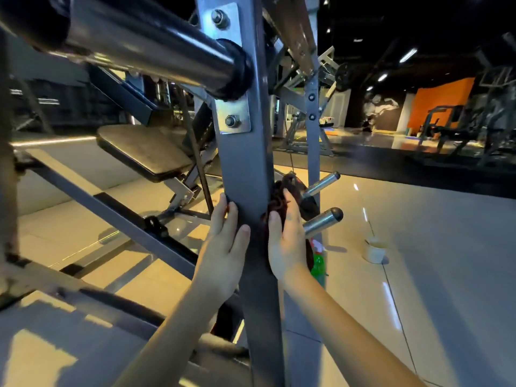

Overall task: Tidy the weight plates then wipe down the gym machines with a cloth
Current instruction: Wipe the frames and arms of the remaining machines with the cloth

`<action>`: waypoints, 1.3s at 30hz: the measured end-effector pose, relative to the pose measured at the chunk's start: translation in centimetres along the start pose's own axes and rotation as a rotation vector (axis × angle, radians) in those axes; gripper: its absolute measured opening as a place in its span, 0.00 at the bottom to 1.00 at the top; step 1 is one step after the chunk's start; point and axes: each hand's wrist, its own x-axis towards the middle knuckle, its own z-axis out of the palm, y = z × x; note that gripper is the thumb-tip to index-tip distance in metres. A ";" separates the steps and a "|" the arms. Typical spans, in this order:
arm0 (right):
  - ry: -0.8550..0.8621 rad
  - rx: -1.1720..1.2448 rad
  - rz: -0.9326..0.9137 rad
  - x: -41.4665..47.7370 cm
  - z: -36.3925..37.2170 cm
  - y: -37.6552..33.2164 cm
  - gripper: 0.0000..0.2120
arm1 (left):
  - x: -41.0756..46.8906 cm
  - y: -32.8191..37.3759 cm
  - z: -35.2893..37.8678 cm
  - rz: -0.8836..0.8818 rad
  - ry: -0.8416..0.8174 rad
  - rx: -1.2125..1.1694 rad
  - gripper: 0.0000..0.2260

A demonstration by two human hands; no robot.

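Note:
A grey steel upright [245, 169] of a gym machine stands right in front of me. My left hand [224, 247] grips its left edge, thumb across the front face and fingers round the back. My right hand [286, 241] presses a dark brown cloth [279, 198] against the upright's right side. Most of the cloth is bunched above and behind that hand. No weight plates are in view near me.
A thick chrome plate sleeve [150, 43] juts out overhead at upper left. Two chrome storage pegs [322, 220] stick out just right of my right hand. A green spray bottle [318, 262] and a white cup [374, 251] stand on the tiled floor. A padded seat [145, 150] lies left.

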 end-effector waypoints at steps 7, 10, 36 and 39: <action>-0.099 0.095 -0.041 5.3 -0.5 -3.3 0.22 | 0.5 1.0 0.1 -0.111 0.053 0.206 0.28; -0.077 0.084 -0.099 2.7 -0.4 -1.8 0.25 | 1.1 2.0 0.4 0.008 0.135 0.231 0.26; -0.201 0.305 -0.139 5.7 -1.1 -1.7 0.23 | 1.2 0.6 2.9 0.057 0.302 0.463 0.25; -0.279 0.334 -0.130 3.7 -1.1 1.0 0.23 | 1.6 0.4 3.4 0.032 0.334 0.548 0.26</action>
